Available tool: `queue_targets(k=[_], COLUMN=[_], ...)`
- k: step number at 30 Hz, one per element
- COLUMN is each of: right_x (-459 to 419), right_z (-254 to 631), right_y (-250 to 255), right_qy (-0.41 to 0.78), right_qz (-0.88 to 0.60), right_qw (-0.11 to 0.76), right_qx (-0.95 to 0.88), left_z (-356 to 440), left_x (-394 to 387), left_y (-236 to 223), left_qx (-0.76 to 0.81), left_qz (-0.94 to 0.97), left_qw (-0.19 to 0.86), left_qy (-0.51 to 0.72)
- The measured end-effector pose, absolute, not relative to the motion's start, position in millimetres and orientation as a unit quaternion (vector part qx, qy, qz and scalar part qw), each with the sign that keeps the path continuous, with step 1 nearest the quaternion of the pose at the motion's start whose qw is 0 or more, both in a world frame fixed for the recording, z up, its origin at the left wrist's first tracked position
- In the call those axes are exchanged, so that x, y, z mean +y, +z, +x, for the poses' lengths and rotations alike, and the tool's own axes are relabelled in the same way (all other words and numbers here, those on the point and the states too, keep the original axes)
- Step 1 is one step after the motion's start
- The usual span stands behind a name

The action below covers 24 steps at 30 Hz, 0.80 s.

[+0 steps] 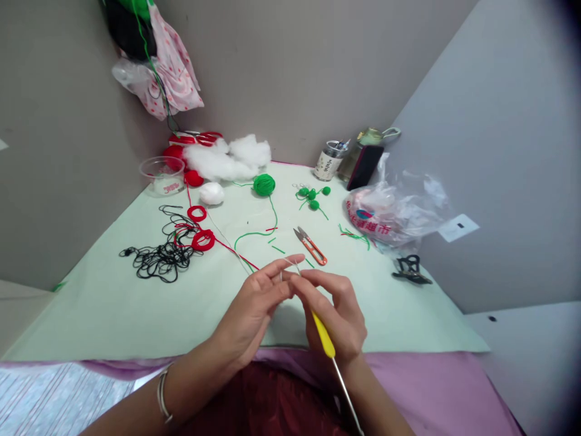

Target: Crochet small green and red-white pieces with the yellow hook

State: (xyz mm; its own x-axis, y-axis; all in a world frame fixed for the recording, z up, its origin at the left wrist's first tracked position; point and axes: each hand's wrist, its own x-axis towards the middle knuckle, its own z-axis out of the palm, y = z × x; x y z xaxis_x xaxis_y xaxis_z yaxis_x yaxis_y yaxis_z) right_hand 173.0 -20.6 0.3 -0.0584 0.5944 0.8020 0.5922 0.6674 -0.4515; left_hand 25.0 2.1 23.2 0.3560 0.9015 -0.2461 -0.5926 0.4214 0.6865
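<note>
My right hand (pixel 338 312) is closed around a crochet hook with a yellow handle (pixel 322 334), its metal shaft pointing down toward me. White yarn (pixel 227 239) runs from a white ball (pixel 211 194) across the table to my left hand (pixel 258 297), whose fingers are pinched on it with the index finger stretched out. The fingertips of both hands meet near the hook's tip, where a thin white strand shows; any stitches there are too small to make out. Just beyond my hands lie orange-handled thread snips (pixel 313 247), blades open, and a few short green yarn ends (pixel 278 249).
Tangled black cord (pixel 158 257) and red crocheted rings (pixel 203 240) lie left. White stuffing (pixel 227 158), a green yarn ball (pixel 264 185) and a clear tub (pixel 162 177) are at the back. Small green balls (pixel 313 195), a plastic bag (pixel 394 209) and a black hair claw (pixel 411 270) are right.
</note>
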Motion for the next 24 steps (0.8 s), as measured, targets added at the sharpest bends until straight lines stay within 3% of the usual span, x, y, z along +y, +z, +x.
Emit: queue_targets(k=[2, 7, 16, 19, 24], right_x=[-20, -12, -9, -13, -25], right_z=[176, 178, 182, 184, 184], right_y=[0, 9, 8, 9, 10], right_qy=[0.04, 0.27, 0.38, 0.367, 0.196], right_qz=[-0.41, -0.4, -0.383, -0.38, -0.388], right_qw=[0.58, 0.655, 0.642, 0.634, 0.588], right_qx=[-0.703, -0.582, -0.545, -0.564, -0.682], left_z=[23, 18, 16, 16, 18], left_x=[5, 7, 2, 3, 0], left_y=[21, 21, 23, 23, 22], left_qx=[0.297, 0.328, 0.331, 0.343, 0.364], left_qz=[0.217, 0.269, 0.343, 0.344, 0.364], left_qw=[0.81, 0.777, 0.763, 0.754, 0.703], left_qy=[0.456, 0.465, 0.436, 0.442, 0.49])
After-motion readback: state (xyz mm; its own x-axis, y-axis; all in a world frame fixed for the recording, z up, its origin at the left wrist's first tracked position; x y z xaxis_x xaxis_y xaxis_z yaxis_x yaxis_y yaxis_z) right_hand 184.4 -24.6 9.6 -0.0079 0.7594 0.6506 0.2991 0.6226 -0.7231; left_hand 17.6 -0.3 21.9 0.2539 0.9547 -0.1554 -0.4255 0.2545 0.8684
